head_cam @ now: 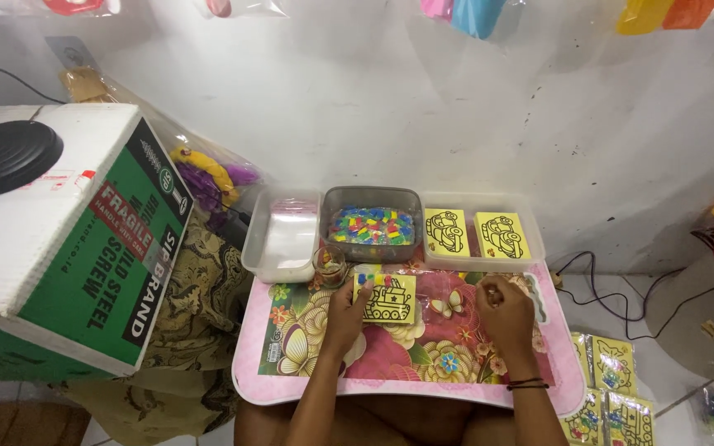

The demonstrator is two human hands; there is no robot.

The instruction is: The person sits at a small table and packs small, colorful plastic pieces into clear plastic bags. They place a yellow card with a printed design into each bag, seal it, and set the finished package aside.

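Left hand (345, 312) pinching the edge of a yellow card (387, 299) printed with a tank outline, flat on the floral lap table (291, 363). Right hand (503, 310) clenched near its fingertips, contents impossible to tell. Colour only along the card's top; most still bare. Behind: tray of coloured packets (372, 225), two blank cards (473, 234).

Cardboard box (59, 239), perhaps lamp base (6, 157) atop.
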